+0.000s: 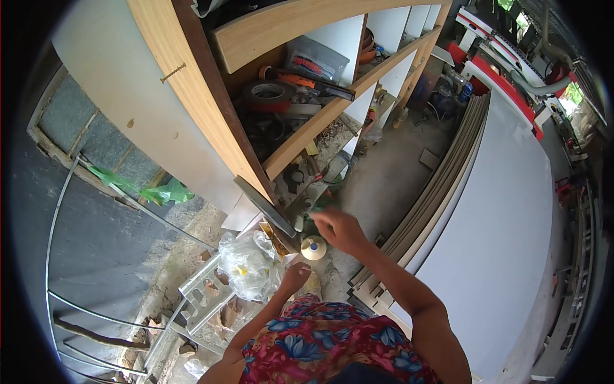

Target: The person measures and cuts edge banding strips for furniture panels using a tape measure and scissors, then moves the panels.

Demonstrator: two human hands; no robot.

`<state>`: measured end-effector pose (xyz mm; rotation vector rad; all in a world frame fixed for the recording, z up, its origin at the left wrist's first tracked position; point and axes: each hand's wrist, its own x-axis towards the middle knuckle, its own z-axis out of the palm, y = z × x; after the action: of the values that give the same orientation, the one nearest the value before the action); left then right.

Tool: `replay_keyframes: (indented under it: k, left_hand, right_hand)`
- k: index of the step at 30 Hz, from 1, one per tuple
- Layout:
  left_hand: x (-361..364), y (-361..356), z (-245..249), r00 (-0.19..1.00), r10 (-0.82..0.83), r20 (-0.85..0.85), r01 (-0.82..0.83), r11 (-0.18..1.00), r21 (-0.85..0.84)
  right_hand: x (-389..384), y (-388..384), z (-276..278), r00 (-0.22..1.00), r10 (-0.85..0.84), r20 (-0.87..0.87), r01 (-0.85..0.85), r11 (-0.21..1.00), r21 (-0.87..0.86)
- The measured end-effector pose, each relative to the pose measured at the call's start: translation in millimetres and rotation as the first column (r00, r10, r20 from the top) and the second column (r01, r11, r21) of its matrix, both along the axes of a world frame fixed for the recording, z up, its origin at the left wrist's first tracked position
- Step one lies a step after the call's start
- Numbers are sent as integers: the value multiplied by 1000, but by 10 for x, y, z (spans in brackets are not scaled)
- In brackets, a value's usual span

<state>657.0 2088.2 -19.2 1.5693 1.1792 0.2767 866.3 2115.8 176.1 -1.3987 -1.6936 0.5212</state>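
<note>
1. My right hand [342, 229] reaches to the foot of the shelf [211, 109]. Its fingers [323, 217] bend down over a green thing [312, 216]. The tips are blurred, so I cannot tell whether they grip it.
2. My left hand [295, 276] is curled into a loose fist just beside the clear bag [251, 262]. I cannot tell if it holds anything.
3. One round, cream bottle [313, 248], seen from above, sits on the floor between the two hands, next to the bag.
4. I count two hands, one clear bag, one bottle, one tape roll [268, 94] on the shelf and one green bag [163, 192] by the wall.
5. The shelf is wood-grained with white dividers. The clear bag is thin, crumpled plastic. Smooth, flat white boards [505, 211] lie to the right, with thinner sheets stacked along their edge.
</note>
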Motion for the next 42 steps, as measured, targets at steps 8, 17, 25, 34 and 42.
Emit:
replay_keyframes:
  k: [8,17,25,34,42]
  left_hand:
    - [221,-216,1,990,-140,6,140,989,47]
    - [791,-856,84,943,-327,70,309,932,189]
    - [826,-1552,262,914,-405,-34,406,913,23]
    - [744,-1761,-134,873,-487,-43,486,855,183]
    - [705,-1950,378,936,-301,181,332,927,-173]
  right_hand:
    - [282,-1549,-1280,969,58,239,68,871,-486]
    - [368,-2902,-1534,970,-201,138,234,608,-759]
    - [452,-3994,-1946,926,-351,138,324,556,-765]
    - [397,-4594,-2007,905,-404,131,356,554,-753]
    - [382,-4709,-2154,916,-402,18,288,624,-727]
